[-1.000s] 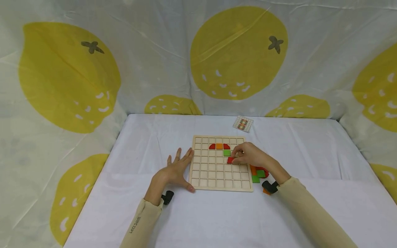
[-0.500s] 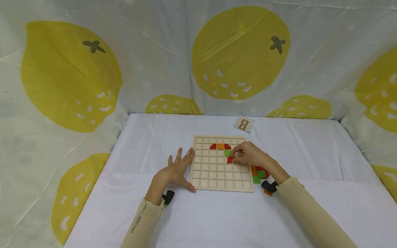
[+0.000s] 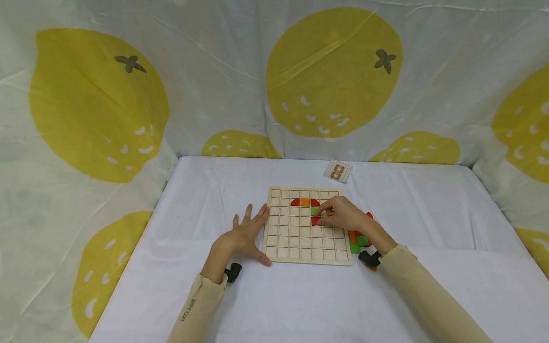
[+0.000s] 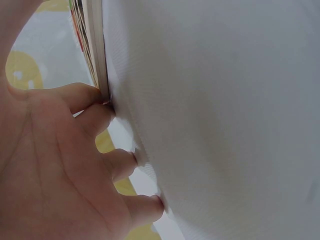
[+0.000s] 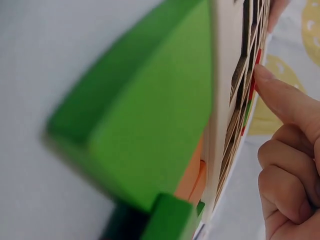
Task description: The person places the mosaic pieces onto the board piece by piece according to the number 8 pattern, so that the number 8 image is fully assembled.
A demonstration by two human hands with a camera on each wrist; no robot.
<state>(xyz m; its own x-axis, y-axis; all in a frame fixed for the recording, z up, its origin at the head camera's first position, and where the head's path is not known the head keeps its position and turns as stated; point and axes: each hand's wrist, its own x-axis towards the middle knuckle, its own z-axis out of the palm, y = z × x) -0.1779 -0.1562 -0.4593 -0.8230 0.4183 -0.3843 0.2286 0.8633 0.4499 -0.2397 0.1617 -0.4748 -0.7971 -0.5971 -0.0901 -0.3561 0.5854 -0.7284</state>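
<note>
A wooden grid board (image 3: 289, 242) lies on the white cloth, with a red tile (image 3: 315, 221) in a cell right of its middle. My right hand (image 3: 340, 212) has thumb and index finger at this tile. In the right wrist view a fingertip (image 5: 264, 72) is on the red piece and the other fingers are curled. Just above it sits a green square tile (image 3: 314, 210), partly covered by the index finger. Farther up, an orange square (image 3: 305, 202) lies between two rounded red pieces. My left hand (image 3: 240, 240) is spread along the board's left edge, thumb near the front corner.
Loose red, orange and green pieces (image 3: 355, 247) lie at the board's right edge, partly under my right forearm. One green piece (image 5: 150, 110) looms close in the right wrist view. A small pattern card (image 3: 338, 171) lies behind the board. Lemon-print cloth (image 3: 334, 71) hangs behind.
The red tile has shifted slightly left and now lies lined up with a cell below the green square. My right hand moved with it; my left hand has stayed put.
</note>
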